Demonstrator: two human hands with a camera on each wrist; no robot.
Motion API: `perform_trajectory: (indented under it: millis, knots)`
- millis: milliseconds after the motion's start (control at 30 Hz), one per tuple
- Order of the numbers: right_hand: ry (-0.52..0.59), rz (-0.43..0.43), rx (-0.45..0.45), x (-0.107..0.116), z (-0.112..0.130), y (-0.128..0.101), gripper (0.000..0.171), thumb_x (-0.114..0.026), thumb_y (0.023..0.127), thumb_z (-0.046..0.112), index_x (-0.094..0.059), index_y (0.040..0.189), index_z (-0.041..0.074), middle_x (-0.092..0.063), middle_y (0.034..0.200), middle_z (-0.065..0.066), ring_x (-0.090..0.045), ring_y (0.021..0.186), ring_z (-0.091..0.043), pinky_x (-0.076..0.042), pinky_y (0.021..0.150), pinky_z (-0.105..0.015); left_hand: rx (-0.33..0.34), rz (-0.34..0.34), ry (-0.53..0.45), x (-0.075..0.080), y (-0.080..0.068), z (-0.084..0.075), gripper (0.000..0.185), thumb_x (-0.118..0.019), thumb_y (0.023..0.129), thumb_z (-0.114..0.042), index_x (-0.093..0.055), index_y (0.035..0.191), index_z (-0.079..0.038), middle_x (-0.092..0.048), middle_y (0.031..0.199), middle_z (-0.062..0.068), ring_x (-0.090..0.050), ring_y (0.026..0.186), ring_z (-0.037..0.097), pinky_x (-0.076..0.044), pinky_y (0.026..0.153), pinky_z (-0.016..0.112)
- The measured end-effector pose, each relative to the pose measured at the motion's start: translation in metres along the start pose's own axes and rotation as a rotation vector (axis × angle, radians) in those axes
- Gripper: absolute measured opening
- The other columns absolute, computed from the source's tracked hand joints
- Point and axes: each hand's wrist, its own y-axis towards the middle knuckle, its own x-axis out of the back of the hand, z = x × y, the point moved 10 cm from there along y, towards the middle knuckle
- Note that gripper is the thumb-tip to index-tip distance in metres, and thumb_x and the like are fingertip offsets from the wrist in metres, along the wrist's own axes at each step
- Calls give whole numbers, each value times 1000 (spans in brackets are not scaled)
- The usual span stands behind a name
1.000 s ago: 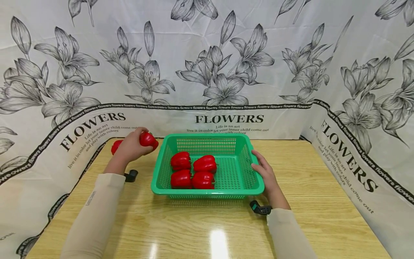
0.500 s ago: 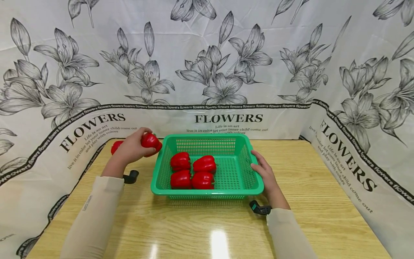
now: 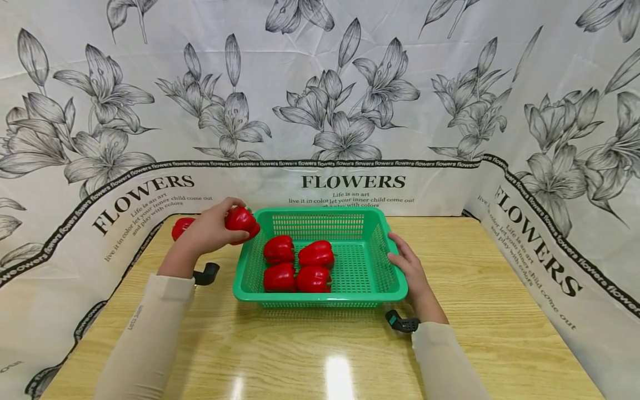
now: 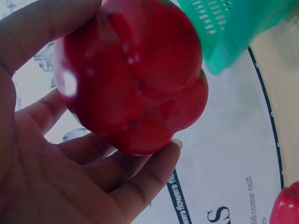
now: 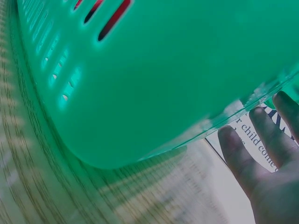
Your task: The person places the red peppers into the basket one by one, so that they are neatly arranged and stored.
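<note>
My left hand [image 3: 212,229] holds a glossy red bell pepper [image 3: 241,223] at the left rim of a green plastic basket [image 3: 320,296]. In the left wrist view, the thumb lies over one side of the bell pepper [image 4: 140,74] and the fingers curl under the other, with its lobed bottom facing the camera. Several red bell peppers [image 3: 279,276] lie in the basket's left half. My right hand [image 3: 410,265] rests on the basket's right rim. In the right wrist view, its fingers [image 5: 240,158] reach fairly straight toward the rim, beside the outer basket wall [image 5: 140,93].
Behind my left hand, another red bell pepper [image 3: 181,226] lies at the back left of the wooden table [image 3: 280,350]. A white flower-printed cloth [image 3: 350,191] hangs behind the table and along both sides.
My left hand has moved a little to the right with the bell pepper, which now overlaps the basket's left rim in the head view. The right hand and basket stay in place.
</note>
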Motion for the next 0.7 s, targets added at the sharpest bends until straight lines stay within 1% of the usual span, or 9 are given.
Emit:
perform_trajectory:
  millis: [167,333,533,700]
  knots:
    - [4,2,7,0,0,0,55,-44,103,28,-24,154,20,-20,162,-4,-41,125,-17,-51,86,-23,-18,22,4,-4,-2,-12,57,-71,85,-31,-43,134,-20,-59,123,13,-55,111,33,-53,86,46]
    - [7,5,14,0,1,1,55,-43,103,27,-23,154,19,-19,162,-6,-44,122,-15,-51,86,-24,-43,41,-21,-8,-4,-26,57,-72,85,-29,-44,133,-20,-59,121,11,-56,110,30,-54,84,42]
    - [5,4,12,-1,0,1,55,-43,103,26,-23,154,19,-19,162,-4,-39,126,-19,-51,86,-23,-77,64,-41,-18,-1,-37,59,-74,83,-28,-44,134,-20,-60,120,10,-57,109,29,-55,85,41]
    - [0,-1,9,0,0,0,55,-43,103,26,-24,154,19,-18,162,-3,-36,130,-22,-50,86,-22,-130,71,-50,-29,4,-47,58,-75,82,-26,-45,131,-19,-61,117,8,-59,106,26,-55,84,39]
